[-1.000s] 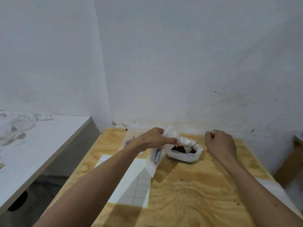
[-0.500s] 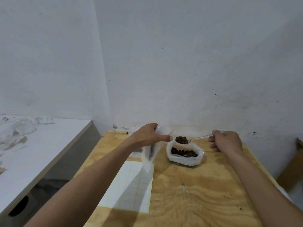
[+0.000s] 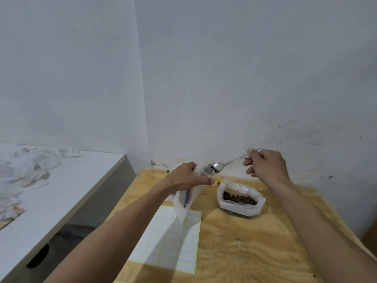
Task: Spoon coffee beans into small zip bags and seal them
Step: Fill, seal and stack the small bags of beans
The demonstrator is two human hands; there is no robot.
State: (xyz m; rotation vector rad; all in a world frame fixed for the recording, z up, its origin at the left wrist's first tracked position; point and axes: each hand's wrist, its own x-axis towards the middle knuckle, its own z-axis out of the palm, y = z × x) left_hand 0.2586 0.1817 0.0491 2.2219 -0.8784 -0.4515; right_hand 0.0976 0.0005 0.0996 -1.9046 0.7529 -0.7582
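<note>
Beans are on their way into the bag: we judge this to be the filling step. Our right hand (image 3: 265, 163) has its fingers curled round the handle of the spoon (image 3: 226, 164), and the bowl, carrying a few coffee beans (image 3: 216, 170), sits at the mouth of the small zip bag (image 3: 186, 201). Our left hand (image 3: 187, 177) pinches that bag near its top, holding it up above the desk (image 3: 244, 252) so that it hangs tilted over a sheet of ruled paper (image 3: 169, 242). The supply of beans lies in a white open pouch (image 3: 239, 201) just right of the bag, resting on the desk.

Next, as we judge it, the spoon must tip so the beans slide inside, with the mouth kept open; a careless tilt could scatter them. Sealing comes after.

We can read no brand, label or writing anywhere; the paper shows only faint grid lines.
</note>
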